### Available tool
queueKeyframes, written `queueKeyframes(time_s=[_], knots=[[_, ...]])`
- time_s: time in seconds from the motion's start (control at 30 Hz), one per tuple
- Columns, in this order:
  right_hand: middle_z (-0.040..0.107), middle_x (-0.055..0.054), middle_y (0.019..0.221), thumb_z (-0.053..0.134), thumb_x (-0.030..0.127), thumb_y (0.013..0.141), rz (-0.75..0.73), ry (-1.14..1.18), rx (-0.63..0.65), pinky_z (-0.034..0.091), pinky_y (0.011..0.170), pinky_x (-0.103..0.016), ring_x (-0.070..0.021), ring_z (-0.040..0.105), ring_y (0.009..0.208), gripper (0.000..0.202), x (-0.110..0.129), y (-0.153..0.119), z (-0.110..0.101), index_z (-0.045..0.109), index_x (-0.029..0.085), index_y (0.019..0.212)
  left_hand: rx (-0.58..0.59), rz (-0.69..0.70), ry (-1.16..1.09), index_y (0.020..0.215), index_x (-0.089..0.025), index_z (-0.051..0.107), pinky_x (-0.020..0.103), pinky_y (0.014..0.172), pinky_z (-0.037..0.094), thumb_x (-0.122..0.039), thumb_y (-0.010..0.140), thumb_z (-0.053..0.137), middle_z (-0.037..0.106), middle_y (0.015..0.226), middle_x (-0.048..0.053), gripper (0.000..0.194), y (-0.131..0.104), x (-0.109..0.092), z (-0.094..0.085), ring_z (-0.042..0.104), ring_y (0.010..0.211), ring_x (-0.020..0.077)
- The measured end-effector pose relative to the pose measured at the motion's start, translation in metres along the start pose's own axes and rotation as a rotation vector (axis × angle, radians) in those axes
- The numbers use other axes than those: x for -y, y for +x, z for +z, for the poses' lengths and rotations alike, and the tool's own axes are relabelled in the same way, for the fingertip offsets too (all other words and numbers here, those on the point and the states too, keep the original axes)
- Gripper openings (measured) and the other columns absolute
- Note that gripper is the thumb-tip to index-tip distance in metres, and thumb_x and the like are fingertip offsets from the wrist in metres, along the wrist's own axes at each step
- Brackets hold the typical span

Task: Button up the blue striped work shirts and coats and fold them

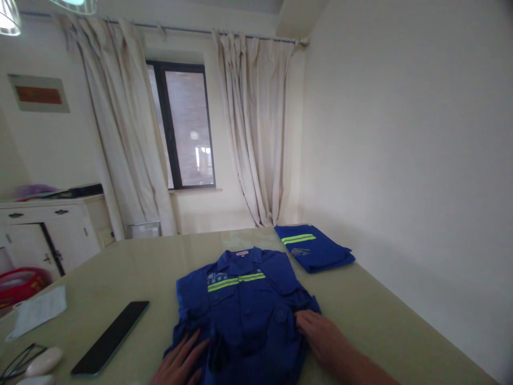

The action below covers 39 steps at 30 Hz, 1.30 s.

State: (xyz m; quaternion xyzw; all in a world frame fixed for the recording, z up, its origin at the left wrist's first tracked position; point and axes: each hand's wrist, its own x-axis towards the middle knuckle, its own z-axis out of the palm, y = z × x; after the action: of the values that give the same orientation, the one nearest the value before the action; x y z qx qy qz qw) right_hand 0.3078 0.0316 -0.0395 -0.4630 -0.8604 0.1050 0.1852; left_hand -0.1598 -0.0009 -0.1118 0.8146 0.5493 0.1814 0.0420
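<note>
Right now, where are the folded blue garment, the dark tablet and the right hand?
folded blue garment (316, 250), head view, middle of fabric.
dark tablet (111, 336), head view, screen centre.
right hand (324, 336), head view, back of hand.

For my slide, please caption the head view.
Both hands, left and right, press a blue shirt flat.

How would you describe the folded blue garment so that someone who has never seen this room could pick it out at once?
Start at the pale green table and go to its far corner by the wall. The folded blue garment lies there. Unlike the blue shirt under both hands, it is a compact packet that nobody touches.
</note>
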Motion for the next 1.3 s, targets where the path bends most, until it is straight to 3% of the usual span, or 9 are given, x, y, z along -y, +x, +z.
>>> queueKeyframes(time_s=[0.2,0.3,0.47,0.6,0.73,0.87,1.0,1.1,1.3], knots=[[0.073,-0.009,0.097,0.044,0.010,0.096,0.277,-0.042,-0.080,0.047,0.081,-0.028,-0.0216,0.068,0.093,0.023,-0.019,0.133,-0.017,0.066,0.018,0.094,-0.068,-0.295,-0.018,0.141,-0.018,0.060,0.046,0.115,0.045,-0.019,0.092,0.045,0.062,0.144,0.012,0.051,0.146,-0.018,-0.034,0.056,0.136,0.0285],[0.071,-0.011,0.099,0.038,0.012,0.099,0.320,-0.053,-0.176,0.047,0.085,-0.031,-0.0226,0.067,0.095,0.028,-0.024,0.164,-0.030,0.065,0.017,0.099,-0.151,-0.335,-0.038,0.135,-0.014,0.063,0.044,0.119,0.039,-0.016,0.095,0.033,0.061,0.145,0.015,0.050,0.178,-0.016,-0.053,0.055,0.138,0.0251],[0.068,-0.014,0.116,0.031,0.034,0.106,0.132,0.105,-0.535,0.044,0.104,-0.038,-0.0250,0.060,0.114,0.036,-0.025,0.099,-0.036,0.064,0.020,0.110,-0.459,-0.344,-0.421,0.127,-0.025,0.066,0.040,0.116,0.043,-0.055,0.092,0.046,0.072,0.130,0.007,0.049,0.112,-0.006,-0.090,0.062,0.126,0.0269],[0.072,-0.010,0.105,0.040,0.051,0.103,0.161,0.252,-0.554,0.051,0.097,-0.040,-0.0271,0.066,0.104,0.040,-0.035,-0.006,-0.030,0.069,0.026,0.094,-0.280,-0.470,-0.765,0.133,-0.031,0.062,0.039,0.102,0.055,-0.075,0.084,0.054,0.077,0.100,0.001,0.066,0.023,0.004,-0.106,0.071,0.104,0.0266],[0.074,-0.010,0.100,0.041,0.057,0.101,0.288,0.287,-0.594,0.056,0.090,-0.039,-0.0271,0.069,0.096,0.042,-0.029,-0.049,-0.030,0.071,0.028,0.103,-0.255,-0.506,-0.607,0.105,-0.030,0.075,0.043,0.101,0.055,-0.087,0.076,0.049,0.077,0.098,0.003,0.069,0.005,-0.008,-0.098,0.069,0.105,0.0309],[0.069,-0.010,0.125,0.042,0.053,0.102,0.191,0.201,-0.374,0.047,0.108,-0.041,-0.0258,0.063,0.118,0.042,0.010,-0.014,-0.026,0.070,0.027,0.119,-0.068,-0.351,-0.339,0.101,-0.032,0.078,0.049,0.107,0.049,-0.076,0.084,0.050,0.077,0.110,0.006,0.055,0.044,-0.049,-0.069,0.067,0.113,0.0343],[0.059,-0.012,0.145,0.054,0.050,0.099,0.159,0.023,-0.020,0.039,0.115,-0.047,-0.0317,0.053,0.135,0.046,0.040,0.039,0.003,0.064,0.026,0.136,0.026,-0.233,-0.004,0.139,-0.035,0.063,0.066,0.118,0.027,-0.060,0.090,0.052,0.052,0.155,0.008,0.056,0.079,-0.079,-0.031,0.043,0.144,0.0390],[0.052,-0.013,0.152,0.058,0.045,0.097,0.182,-0.103,-0.022,0.035,0.117,-0.053,-0.0359,0.046,0.141,0.049,0.041,0.075,0.031,0.060,0.025,0.142,0.047,-0.227,0.114,0.150,-0.038,0.049,0.069,0.118,0.021,-0.050,0.096,0.044,0.042,0.162,0.005,0.055,0.102,-0.074,-0.014,0.034,0.150,0.0361],[0.054,-0.011,0.151,0.047,0.045,0.102,0.254,-0.168,-0.186,0.030,0.119,-0.053,-0.0329,0.046,0.142,0.046,0.026,0.137,0.059,0.059,0.028,0.143,-0.037,-0.305,0.149,0.143,-0.033,0.056,0.061,0.119,0.025,-0.042,0.100,0.038,0.050,0.157,0.006,0.048,0.161,-0.034,-0.013,0.042,0.145,0.0313]])
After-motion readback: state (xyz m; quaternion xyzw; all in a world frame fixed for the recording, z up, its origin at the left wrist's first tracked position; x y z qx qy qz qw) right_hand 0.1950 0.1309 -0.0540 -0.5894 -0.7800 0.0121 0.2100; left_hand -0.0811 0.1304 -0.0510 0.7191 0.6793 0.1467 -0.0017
